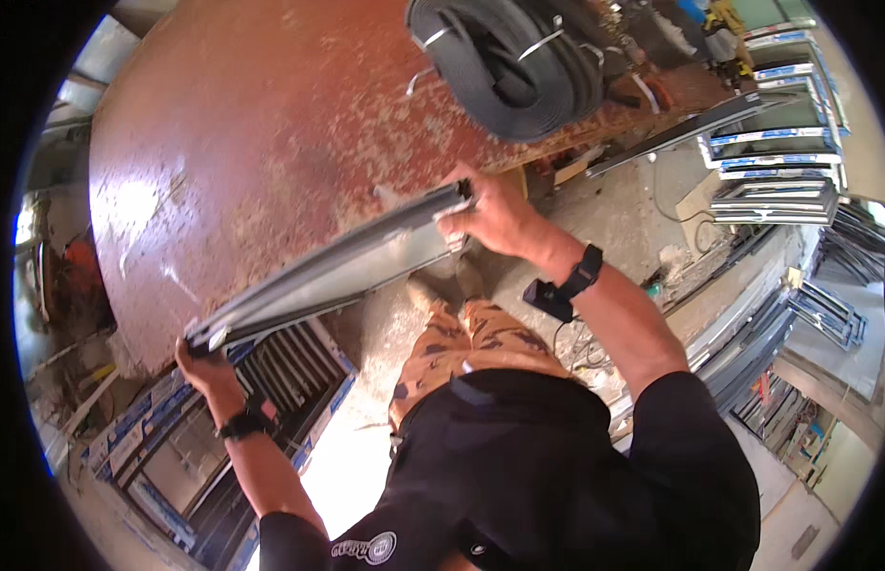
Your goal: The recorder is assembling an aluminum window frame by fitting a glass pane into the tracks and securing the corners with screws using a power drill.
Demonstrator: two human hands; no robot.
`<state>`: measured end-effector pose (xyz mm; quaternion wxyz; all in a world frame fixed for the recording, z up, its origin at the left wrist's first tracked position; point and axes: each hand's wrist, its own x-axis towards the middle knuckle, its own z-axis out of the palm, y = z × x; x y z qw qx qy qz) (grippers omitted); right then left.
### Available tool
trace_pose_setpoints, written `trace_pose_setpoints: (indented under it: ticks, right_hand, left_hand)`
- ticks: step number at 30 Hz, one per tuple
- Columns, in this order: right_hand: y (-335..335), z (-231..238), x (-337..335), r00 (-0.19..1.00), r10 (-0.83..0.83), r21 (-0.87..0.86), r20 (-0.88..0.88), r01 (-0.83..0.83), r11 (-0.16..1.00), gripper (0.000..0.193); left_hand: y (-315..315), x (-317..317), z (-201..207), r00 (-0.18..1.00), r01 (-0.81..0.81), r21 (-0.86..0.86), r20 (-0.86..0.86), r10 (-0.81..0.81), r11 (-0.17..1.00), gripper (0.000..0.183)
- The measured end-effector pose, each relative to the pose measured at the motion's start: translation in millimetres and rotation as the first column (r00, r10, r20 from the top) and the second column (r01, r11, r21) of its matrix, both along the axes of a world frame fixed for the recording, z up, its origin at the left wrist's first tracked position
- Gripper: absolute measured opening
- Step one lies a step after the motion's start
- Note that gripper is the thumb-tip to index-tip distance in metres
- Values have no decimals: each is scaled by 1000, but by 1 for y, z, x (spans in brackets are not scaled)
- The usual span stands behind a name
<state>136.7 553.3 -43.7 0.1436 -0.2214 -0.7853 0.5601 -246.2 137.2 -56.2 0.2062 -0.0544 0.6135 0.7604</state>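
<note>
A long dark-grey framed panel (333,257), with a pale pane inside its frame, is held tilted between my hands along the near edge of the reddish-brown worktable (271,124). My right hand (495,217) is closed around the frame's right end, thumb on the near side. At the frame's lower left end, my left hand (212,371) grips the corner; its fingers are partly hidden by the frame. Dark bands circle both wrists.
A coil of black rubber strip (509,67), tied with white ties, lies on the table's far right. Stacked frames (299,371) stand at lower left. More frames (775,143) are piled at far right. A dark bar (690,131) juts out beyond the table's right side.
</note>
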Motion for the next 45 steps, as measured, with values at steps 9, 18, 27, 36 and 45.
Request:
trace_pose_setpoints:
  ticks: [9, 18, 27, 36, 45]
  right_hand:
    - [37, -9, -4, 999, 16, -65, 36, -13, 998, 37]
    - [43, 2, -1, 984, 67, -180, 162, -37, 983, 36]
    - [165, 46, 41, 944, -87, 432, -317, 225, 873, 36]
    - [503, -22, 182, 640, -518, 627, 567, 73, 776, 38]
    - [536, -57, 180, 587, -617, 709, 525, 100, 698, 36]
  left_hand:
    - [21, 7, -11, 998, 38, -36, -44, -40, 999, 44]
    - [101, 63, 51, 459, -617, -572, -819, -344, 540, 51]
    - [342, 250, 98, -19, 16, -964, -267, -963, 267, 59]
    - [357, 251, 103, 326, 283, -959, 129, -937, -34, 43]
    - [352, 234, 108, 298, 359, -933, 108, -948, 7, 45]
